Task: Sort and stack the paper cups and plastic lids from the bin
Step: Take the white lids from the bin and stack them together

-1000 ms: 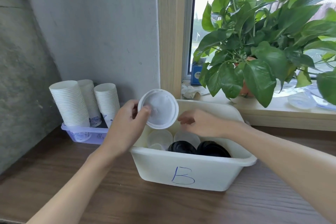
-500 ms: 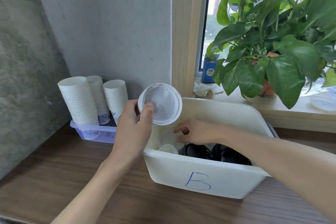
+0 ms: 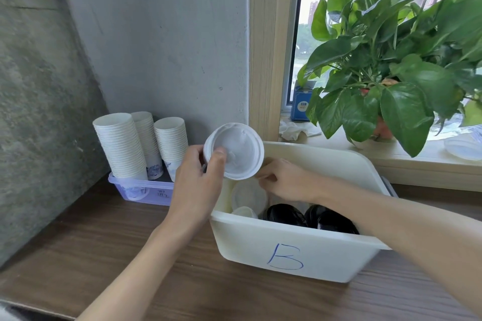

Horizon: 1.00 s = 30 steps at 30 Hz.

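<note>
1. A wooden worktop [image 3: 78, 255] is running along a grey wall [image 3: 156, 47], and off to the right a leafy plant [image 3: 391, 73] is sitting on a sill [image 3: 417, 164].
2. The white bin [image 3: 287, 255], with a blue "B" scrawled on its front, is sitting on the worktop just below that sill.
3. The left hand [image 3: 198, 185] is holding a clear lid [image 3: 240, 154] up over the bin's back left corner. The thumb is pressing on its face and the fingers are wrapping behind, so the lid is tilting toward the camera.
4. The right hand [image 3: 289, 180] is reaching into the bin just under that lid with its fingers curling. Honestly can't tell if it's gripping anything. The two hands are hanging close together.
5. Down in the bin, black lids [image 3: 287, 214] are lying toward the front, and a few pale pieces [image 3: 249, 194] are sitting at the left. Can't tell whether those are lids or cups.
6. Left of the bin, three cup stacks [image 3: 122, 148] are standing upright in a small purple tray [image 3: 140, 190] against the wall.
</note>
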Available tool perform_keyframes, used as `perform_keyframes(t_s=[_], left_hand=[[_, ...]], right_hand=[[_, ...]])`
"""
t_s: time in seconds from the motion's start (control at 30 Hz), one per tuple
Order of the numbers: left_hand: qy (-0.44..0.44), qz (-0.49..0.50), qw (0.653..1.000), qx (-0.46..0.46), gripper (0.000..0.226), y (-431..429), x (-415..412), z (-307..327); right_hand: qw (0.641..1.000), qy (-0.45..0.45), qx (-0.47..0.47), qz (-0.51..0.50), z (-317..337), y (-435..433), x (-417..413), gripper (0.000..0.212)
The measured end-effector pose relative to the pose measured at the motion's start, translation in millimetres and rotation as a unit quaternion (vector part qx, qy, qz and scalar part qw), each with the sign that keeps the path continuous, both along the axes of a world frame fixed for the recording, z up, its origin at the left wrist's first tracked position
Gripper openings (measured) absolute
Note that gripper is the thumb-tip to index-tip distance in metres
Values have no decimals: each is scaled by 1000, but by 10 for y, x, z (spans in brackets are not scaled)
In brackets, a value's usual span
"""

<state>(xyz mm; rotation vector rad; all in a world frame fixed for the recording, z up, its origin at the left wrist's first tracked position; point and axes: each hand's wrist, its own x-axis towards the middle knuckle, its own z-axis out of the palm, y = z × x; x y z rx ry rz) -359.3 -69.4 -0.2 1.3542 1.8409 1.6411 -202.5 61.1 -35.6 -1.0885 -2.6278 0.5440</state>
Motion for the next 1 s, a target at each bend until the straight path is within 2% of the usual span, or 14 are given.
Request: perform_keyframes(t_s=[0.2, 0.3, 0.33, 0.43, 0.5, 0.53, 0.8, 1.0], left_hand=[[8, 3, 1000, -7, 21, -6, 10, 19], [7, 2, 1000, -8, 21, -6, 12, 19], [7, 1, 1000, -7, 21, -8, 13, 20], [7, 0, 1000, -12, 21, -15, 16, 23], [1, -2, 1000, -16, 20, -21, 19, 24], [0, -3, 1000, -16, 20, -24, 19, 27], [-7, -23, 1000, 12, 20, -98, 31, 91], [-45, -147, 985, 75, 22, -457, 240, 226]], right_hand=[[995, 34, -89, -14, 84, -115, -45, 11], [991, -1, -129, -25, 91, -145, -47, 40], [991, -10, -131, -23, 87, -164, -48, 44], [993, 4, -113, -23, 73, -165, -39, 36], [994, 26, -99, -23, 90, -147, -18, 23], [995, 37, -94, -24, 113, -148, -4, 23], [983, 168, -22, -69, 436, -291, 263, 40], [954, 287, -20, -87, 763, -719, 554, 39]])
